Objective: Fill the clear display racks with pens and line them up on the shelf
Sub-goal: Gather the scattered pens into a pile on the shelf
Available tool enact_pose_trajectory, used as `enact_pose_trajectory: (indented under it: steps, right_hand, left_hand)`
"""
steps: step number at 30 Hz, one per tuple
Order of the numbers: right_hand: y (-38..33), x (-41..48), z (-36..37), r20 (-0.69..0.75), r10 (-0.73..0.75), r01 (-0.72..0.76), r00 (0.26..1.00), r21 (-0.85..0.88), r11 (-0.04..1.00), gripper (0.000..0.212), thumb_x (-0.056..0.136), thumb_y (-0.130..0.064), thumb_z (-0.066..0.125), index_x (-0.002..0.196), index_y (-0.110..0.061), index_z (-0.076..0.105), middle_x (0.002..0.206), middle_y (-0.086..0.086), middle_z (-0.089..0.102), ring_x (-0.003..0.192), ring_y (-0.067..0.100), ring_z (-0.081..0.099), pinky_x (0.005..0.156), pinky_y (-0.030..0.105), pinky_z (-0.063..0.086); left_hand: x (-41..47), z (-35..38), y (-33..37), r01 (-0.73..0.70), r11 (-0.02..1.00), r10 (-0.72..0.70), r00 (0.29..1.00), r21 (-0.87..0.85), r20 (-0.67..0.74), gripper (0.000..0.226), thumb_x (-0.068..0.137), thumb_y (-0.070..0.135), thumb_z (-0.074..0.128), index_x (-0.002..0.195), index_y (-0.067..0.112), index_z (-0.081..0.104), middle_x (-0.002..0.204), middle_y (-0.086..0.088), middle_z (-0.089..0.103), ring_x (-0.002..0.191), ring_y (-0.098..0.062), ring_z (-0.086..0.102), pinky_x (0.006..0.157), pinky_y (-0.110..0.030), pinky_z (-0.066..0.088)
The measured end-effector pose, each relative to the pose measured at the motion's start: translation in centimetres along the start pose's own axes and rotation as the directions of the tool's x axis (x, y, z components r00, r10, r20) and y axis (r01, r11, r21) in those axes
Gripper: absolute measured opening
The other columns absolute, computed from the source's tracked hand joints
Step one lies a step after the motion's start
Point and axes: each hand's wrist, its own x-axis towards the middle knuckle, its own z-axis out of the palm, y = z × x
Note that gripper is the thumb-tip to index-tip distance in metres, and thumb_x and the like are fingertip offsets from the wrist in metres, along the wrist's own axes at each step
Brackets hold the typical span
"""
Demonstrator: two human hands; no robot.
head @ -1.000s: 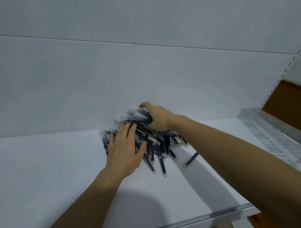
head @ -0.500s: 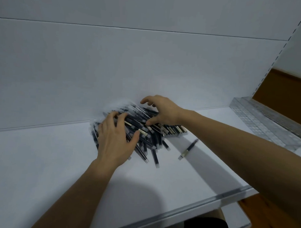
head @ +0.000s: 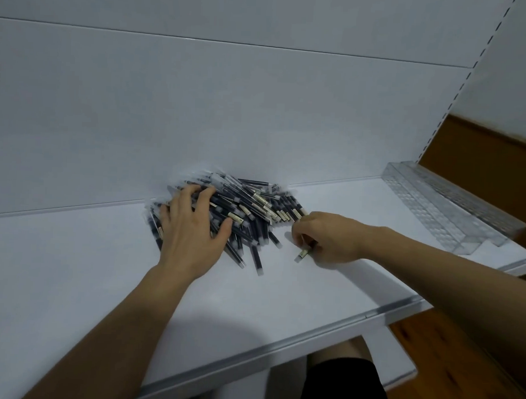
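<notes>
- A pile of pens (head: 252,208), dark-barrelled and wrapped in clear sleeves, is heaped on the white shelf (head: 103,283) against the back panel (head: 229,108).
- The left hand (head: 192,232) is laid palm-down on the left part of the pile. Its fingers are spread wide and straight, and nothing is gripped by it.
- The remainder of the pile extends to the right of the left thumb, and a few pens project from under the palm toward the shelf's front edge.
- The right hand (head: 329,240) is positioned just beside the right edge of the pile, with its fingers curled.
- A single pen (head: 303,254) is pinched in those curled fingers. Its pale end projects below the fingers and is apart from the pile.
- It cannot be told whether the single pen is lifted clear of the shelf.
- The clear display racks (head: 428,211) are located at the right end of the shelf, well apart from both hands.
</notes>
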Motion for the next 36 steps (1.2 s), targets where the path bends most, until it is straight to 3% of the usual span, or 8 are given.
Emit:
enact_pose_trajectory:
  steps: [6, 9, 12, 19, 25, 28, 31, 36]
  right_hand:
    - [-0.7, 0.8, -0.8, -0.193, -0.077, 0.083, 0.978, 0.023, 0.996, 0.020, 0.081, -0.010, 0.058, 0.101, -0.014, 0.062, 0.094, -0.002, 0.050, 0.081, 0.019, 0.046, 0.070, 0.034, 0.040]
    - [-1.7, 2.1, -2.8, -0.387, -0.098, 0.134, 0.917, 0.067, 0.989, 0.019, 0.083, -0.008, 0.060, 0.101, -0.013, 0.066, 0.094, -0.002, 0.049, 0.079, 0.019, 0.050, 0.071, 0.034, 0.045]
    - [-2.8, 5.0, -4.7, -0.510, -0.073, 0.151, 0.857, 0.113, 0.982, 0.033, 0.090, 0.002, 0.057, 0.119, -0.009, 0.067, 0.106, 0.008, 0.056, 0.088, 0.024, 0.056, 0.079, 0.032, 0.046]
    - [-6.2, 13.5, -6.4, -0.482, -0.052, 0.121, 0.875, 0.113, 0.986, 0.040, 0.097, 0.001, 0.053, 0.134, -0.013, 0.062, 0.123, 0.010, 0.059, 0.108, 0.031, 0.059, 0.095, 0.044, 0.051]
    - [-6.5, 16.6, -5.6, -0.532, 0.000, 0.121, 0.846, 0.194, 0.974, 0.029, 0.095, -0.007, 0.064, 0.122, -0.017, 0.066, 0.113, 0.006, 0.069, 0.108, 0.024, 0.060, 0.094, 0.039, 0.052]
    - [-6.1, 17.2, -5.8, -0.569, 0.033, 0.095, 0.821, 0.194, 0.976, 0.018, 0.092, -0.015, 0.068, 0.105, -0.027, 0.069, 0.103, 0.004, 0.064, 0.100, 0.025, 0.059, 0.089, 0.040, 0.053]
    - [-6.6, 17.9, -6.9, -0.589, -0.011, 0.132, 0.808, 0.163, 0.978, 0.011, 0.092, -0.016, 0.069, 0.100, -0.024, 0.070, 0.099, 0.005, 0.062, 0.096, 0.024, 0.058, 0.084, 0.039, 0.053]
    - [-9.0, 19.7, -6.8, -0.487, -0.061, 0.147, 0.872, 0.139, 0.979, 0.021, 0.090, -0.010, 0.062, 0.099, -0.028, 0.069, 0.104, 0.003, 0.062, 0.098, 0.025, 0.059, 0.086, 0.041, 0.055]
  left_hand:
    - [-0.3, -0.1, -0.2, 0.037, 0.999, -0.037, 0.999, -0.015, -0.013, 0.055, 0.096, 0.048, 0.050, 0.145, 0.027, 0.037, 0.148, -0.005, 0.034, 0.142, -0.029, 0.029, 0.116, -0.063, 0.020]
    - [-0.2, -0.3, -0.6, 0.095, 0.995, -0.097, 0.994, -0.041, -0.041, 0.050, 0.097, 0.044, 0.045, 0.143, 0.026, 0.039, 0.147, -0.002, 0.036, 0.141, -0.027, 0.029, 0.116, -0.064, 0.019]
    - [0.0, -0.4, -1.1, 0.149, 0.987, -0.152, 0.987, -0.066, -0.047, 0.046, 0.099, 0.041, 0.044, 0.143, 0.025, 0.040, 0.146, -0.002, 0.037, 0.141, -0.026, 0.029, 0.114, -0.063, 0.023]
    - [0.2, -0.1, -1.7, 0.183, 0.977, -0.187, 0.982, -0.108, -0.024, 0.048, 0.100, 0.043, 0.044, 0.145, 0.029, 0.035, 0.152, -0.002, 0.034, 0.144, -0.023, 0.026, 0.116, -0.058, 0.025]
    - [0.4, 0.0, -1.9, 0.172, 0.976, -0.175, 0.984, -0.132, -0.015, 0.053, 0.099, 0.047, 0.046, 0.147, 0.028, 0.036, 0.152, 0.000, 0.033, 0.144, -0.021, 0.027, 0.116, -0.056, 0.026]
    - [0.5, 0.0, -1.9, 0.161, 0.980, -0.164, 0.986, -0.118, -0.015, 0.054, 0.098, 0.050, 0.045, 0.146, 0.027, 0.037, 0.151, 0.000, 0.034, 0.142, -0.022, 0.030, 0.114, -0.057, 0.029]
    - [0.4, -0.1, -2.1, 0.157, 0.981, -0.160, 0.987, -0.118, -0.019, 0.053, 0.098, 0.051, 0.045, 0.145, 0.028, 0.038, 0.150, 0.001, 0.034, 0.142, -0.021, 0.030, 0.114, -0.056, 0.030]
    - [0.2, -0.4, -2.3, 0.160, 0.981, -0.166, 0.985, -0.113, -0.050, 0.050, 0.097, 0.051, 0.044, 0.141, 0.027, 0.041, 0.148, 0.001, 0.036, 0.138, -0.020, 0.034, 0.112, -0.050, 0.032]
